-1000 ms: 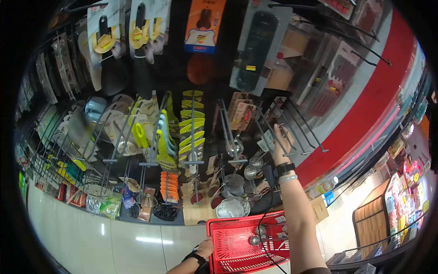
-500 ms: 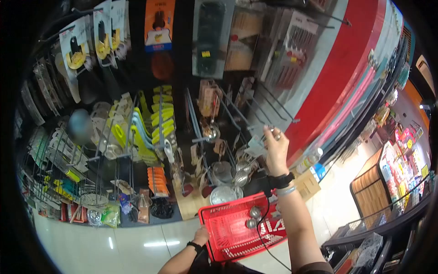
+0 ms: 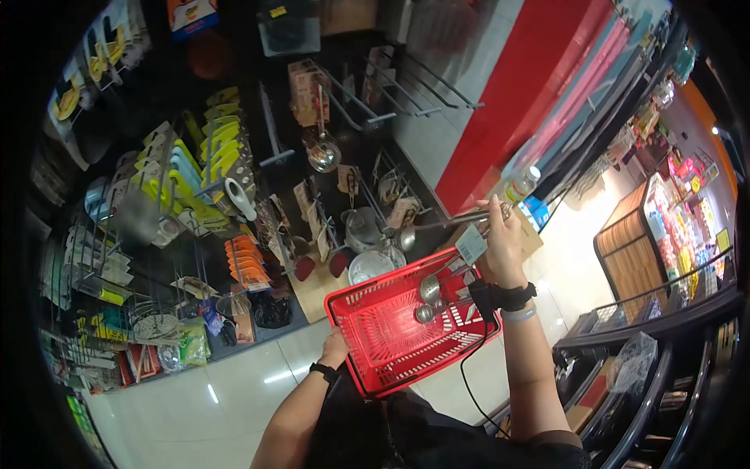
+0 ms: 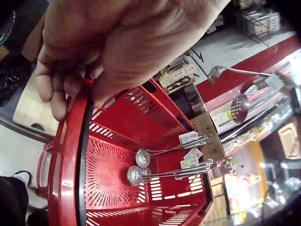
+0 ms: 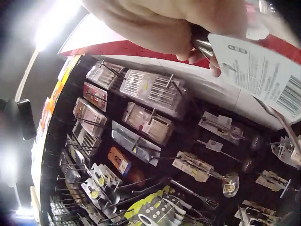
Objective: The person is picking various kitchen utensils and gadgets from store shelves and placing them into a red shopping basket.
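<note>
My left hand (image 3: 336, 348) grips the near rim of a red shopping basket (image 4: 70, 155), its fingers curled over the edge in the left wrist view. My right hand (image 3: 502, 242) holds two metal utensils by their handles, above the basket's far right end. One is a ladle (image 4: 215, 73); the other is a slotted ladle (image 4: 240, 107) with a round perforated bowl. A white tag (image 5: 256, 70) with a barcode hangs at the right hand. Inside the basket lie small slotted ladles (image 4: 135, 176) with tags, their handles against the far wall.
A dark display rack with metal hooks (image 3: 379, 117) carries carded kitchen tools. Lime-green handled tools (image 3: 223, 144) and orange items (image 3: 246, 262) hang on it. A red pillar stripe (image 3: 523, 102), a bottle (image 3: 522, 186) and a cardboard box (image 3: 533, 238) stand at the right.
My right hand has drawn away from the hooks and come down beside the basket with the ladle and slotted ladle. The left hand keeps its grip. The head view has tilted down and right.
</note>
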`<state>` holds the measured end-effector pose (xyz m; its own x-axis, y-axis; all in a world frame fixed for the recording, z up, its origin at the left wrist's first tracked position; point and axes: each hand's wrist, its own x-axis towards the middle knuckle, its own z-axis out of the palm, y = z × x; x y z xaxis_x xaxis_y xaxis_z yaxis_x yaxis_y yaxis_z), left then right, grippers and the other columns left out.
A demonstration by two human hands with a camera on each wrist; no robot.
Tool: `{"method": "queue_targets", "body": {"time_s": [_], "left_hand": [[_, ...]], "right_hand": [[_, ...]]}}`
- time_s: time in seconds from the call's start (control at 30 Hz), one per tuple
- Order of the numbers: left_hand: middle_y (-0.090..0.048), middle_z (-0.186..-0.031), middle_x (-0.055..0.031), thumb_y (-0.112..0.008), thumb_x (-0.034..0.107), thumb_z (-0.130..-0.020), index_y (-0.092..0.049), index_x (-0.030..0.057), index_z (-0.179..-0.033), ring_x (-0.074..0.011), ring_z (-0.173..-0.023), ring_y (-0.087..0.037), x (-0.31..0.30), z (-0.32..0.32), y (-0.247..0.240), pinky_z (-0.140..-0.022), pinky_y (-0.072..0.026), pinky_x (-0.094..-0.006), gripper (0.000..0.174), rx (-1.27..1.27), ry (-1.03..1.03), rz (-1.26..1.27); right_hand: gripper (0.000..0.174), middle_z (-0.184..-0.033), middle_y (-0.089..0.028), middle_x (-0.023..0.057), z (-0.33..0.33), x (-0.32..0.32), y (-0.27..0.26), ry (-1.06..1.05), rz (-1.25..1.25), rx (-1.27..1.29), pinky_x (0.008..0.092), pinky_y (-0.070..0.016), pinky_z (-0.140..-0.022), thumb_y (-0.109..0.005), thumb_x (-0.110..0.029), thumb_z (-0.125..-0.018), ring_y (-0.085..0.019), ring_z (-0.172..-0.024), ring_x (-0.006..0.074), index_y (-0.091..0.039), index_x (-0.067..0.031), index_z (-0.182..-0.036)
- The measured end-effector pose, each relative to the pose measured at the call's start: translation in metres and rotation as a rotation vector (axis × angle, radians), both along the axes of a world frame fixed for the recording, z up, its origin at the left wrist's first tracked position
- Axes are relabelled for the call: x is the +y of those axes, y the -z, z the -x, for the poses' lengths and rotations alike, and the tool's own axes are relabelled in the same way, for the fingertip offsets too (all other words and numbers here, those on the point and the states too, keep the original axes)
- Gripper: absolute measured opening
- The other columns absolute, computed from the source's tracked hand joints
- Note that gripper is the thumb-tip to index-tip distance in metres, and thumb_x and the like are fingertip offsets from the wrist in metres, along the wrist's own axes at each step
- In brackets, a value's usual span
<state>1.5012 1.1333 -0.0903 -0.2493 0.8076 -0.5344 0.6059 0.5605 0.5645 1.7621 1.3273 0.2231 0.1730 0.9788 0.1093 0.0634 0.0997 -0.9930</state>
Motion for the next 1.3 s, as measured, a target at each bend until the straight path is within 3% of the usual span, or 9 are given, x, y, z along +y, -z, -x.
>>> {"method": "queue_targets", "body": {"time_s": [0.2,0.33,0.4,0.5,0.73,0.77,0.87,1.13,1.3], "left_hand": [[-0.06,-0.091,-0.0284,-0.059,0.018,-0.08,-0.039,-0.0012,-0.109,-0.0445,-0.089,-0.058,-0.002,-0.001,0.006,-0.079,-0.0471,-0.0488,0.04,0.037,0.032,-0.07],[-0.06,-0.092,-0.0278,-0.061,0.017,-0.08,-0.037,-0.0023,-0.109,-0.0441,-0.091,-0.057,-0.001,-0.002,0.0,-0.079,-0.0472,-0.0481,0.042,0.05,0.042,-0.027],[-0.06,-0.093,-0.0277,-0.061,0.017,-0.08,-0.037,-0.0024,-0.109,-0.0441,-0.091,-0.057,-0.001,-0.001,-0.001,-0.079,-0.0472,-0.048,0.043,0.059,0.05,-0.015],[-0.06,-0.094,-0.0277,-0.061,0.017,-0.08,-0.036,-0.0029,-0.109,-0.0444,-0.09,-0.057,0.0,-0.003,-0.005,-0.078,-0.0471,-0.0481,0.043,0.058,0.055,-0.015],[-0.059,-0.092,-0.029,-0.06,0.015,-0.081,-0.035,-0.0031,-0.107,-0.0458,-0.087,-0.057,-0.003,-0.003,-0.001,-0.078,-0.0467,-0.0486,0.041,0.078,0.06,-0.074],[-0.059,-0.092,-0.029,-0.06,0.015,-0.081,-0.035,-0.0031,-0.107,-0.0458,-0.087,-0.057,-0.003,-0.003,-0.002,-0.078,-0.0467,-0.0486,0.041,0.081,0.061,-0.073],[-0.059,-0.092,-0.0289,-0.06,0.015,-0.081,-0.035,-0.0029,-0.107,-0.0456,-0.087,-0.057,0.0,-0.005,-0.008,-0.077,-0.0467,-0.0487,0.041,0.083,0.059,-0.038],[-0.06,-0.092,-0.0282,-0.059,0.017,-0.081,-0.034,-0.002,-0.109,-0.045,-0.088,-0.058,-0.002,-0.003,0.003,-0.077,-0.0468,-0.0486,0.042,0.057,0.043,-0.042],[-0.06,-0.092,-0.0282,-0.058,0.016,-0.082,-0.034,-0.0019,-0.109,-0.0452,-0.088,-0.057,-0.004,-0.003,0.001,-0.077,-0.0468,-0.0488,0.04,0.032,0.015,-0.054]], "right_hand": [[0.034,-0.078,-0.06,0.0032,-0.035,-0.043,0.01,-0.029,0.155,-0.117,0.0221,-0.0388,-0.059,-0.043,-0.029,-0.097,-0.047,-0.063,0.0071,-0.06,-0.0003,-0.09],[0.032,-0.08,-0.062,0.0049,-0.059,-0.038,0.077,0.052,0.169,0.302,0.0246,-0.042,-0.063,-0.043,-0.027,-0.097,-0.05,-0.064,0.0096,-0.058,-0.0001,-0.087],[0.03,-0.073,-0.058,0.0037,-0.072,-0.036,0.109,0.096,0.182,0.122,0.0249,-0.0425,-0.063,-0.045,-0.029,-0.096,-0.05,-0.065,0.0098,-0.055,-0.0017,-0.086],[0.032,-0.071,-0.047,0.0038,-0.079,-0.039,0.14,0.289,0.175,0.202,0.0283,-0.0453,-0.062,-0.048,-0.036,-0.094,-0.05,-0.069,0.0133,-0.045,-0.007,-0.08],[0.036,-0.07,-0.049,0.006,-0.112,-0.041,0.229,0.609,0.207,0.205,0.0284,-0.0426,-0.061,-0.045,-0.039,-0.094,-0.049,-0.066,0.0141,-0.045,-0.0033,-0.089],[0.036,-0.064,-0.047,0.0037,-0.113,-0.041,0.239,0.707,0.186,0.249,0.0272,-0.0376,-0.055,-0.046,-0.036,-0.094,-0.043,-0.059,0.0117,-0.044,-0.0055,-0.076],[0.037,-0.066,-0.048,0.0049,-0.132,-0.044,0.284,0.781,0.272,0.245,0.0288,-0.0379,-0.055,-0.045,-0.036,-0.095,-0.042,-0.059,0.0126,-0.043,-0.0043,-0.076],[0.04,-0.072,-0.052,0.0099,-0.133,-0.039,0.299,1.13,0.398,-0.038,0.0352,-0.043,-0.063,-0.041,-0.039,-0.094,-0.051,-0.066,0.0208,-0.046,-0.002,-0.082],[0.037,-0.072,-0.053,0.0103,-0.123,-0.059,0.291,1.122,0.263,0.284,0.0312,-0.0443,-0.053,-0.039,-0.037,-0.095,-0.052,-0.059,0.02,-0.046,-0.0025,-0.085]]}}
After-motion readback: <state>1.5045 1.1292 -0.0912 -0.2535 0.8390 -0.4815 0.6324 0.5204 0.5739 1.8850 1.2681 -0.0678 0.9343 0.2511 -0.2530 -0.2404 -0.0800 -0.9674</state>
